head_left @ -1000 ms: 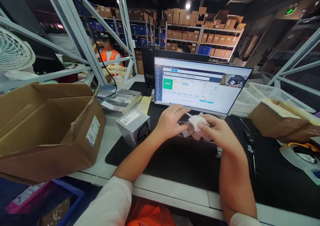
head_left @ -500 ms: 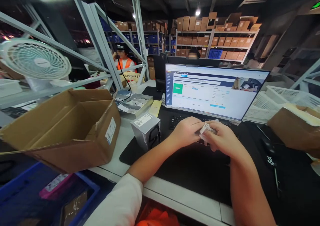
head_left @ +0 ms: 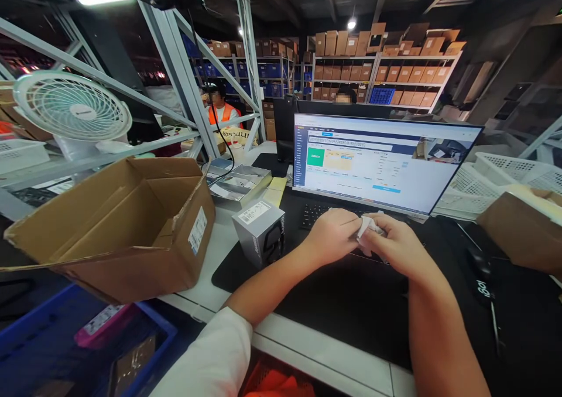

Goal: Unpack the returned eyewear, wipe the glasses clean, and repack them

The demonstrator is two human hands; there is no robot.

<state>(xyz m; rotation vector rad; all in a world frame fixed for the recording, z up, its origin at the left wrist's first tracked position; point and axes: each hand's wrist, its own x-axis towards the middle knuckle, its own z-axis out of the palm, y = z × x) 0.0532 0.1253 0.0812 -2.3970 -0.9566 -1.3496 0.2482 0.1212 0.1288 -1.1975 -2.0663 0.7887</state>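
Note:
My left hand (head_left: 332, 234) and my right hand (head_left: 396, 242) meet in front of the monitor, over the edge of the keyboard (head_left: 311, 214). Between them is a small crumpled white piece (head_left: 367, 226), thin like paper or plastic film. My right thumb and fingers pinch it, and the curled fingers of my left hand grip its left side. Whether anything is wrapped inside is hidden. A grey box (head_left: 260, 236) with a white label on top stands on the black desk mat (head_left: 333, 294), left of my hands.
An open cardboard box (head_left: 132, 268) stands left, above a blue crate (head_left: 162, 327) holding packages. The lit monitor (head_left: 351, 174) is ahead. A black handheld device (head_left: 479, 265) lies right, near a brown box (head_left: 513, 227) and white baskets (head_left: 509, 166). A fan (head_left: 74, 107) stands far left.
The view has shifted slightly. My hands stay together, and the white piece looks more bunched up between my fingers. On the monitor, a line of text and an orange patch have appeared.

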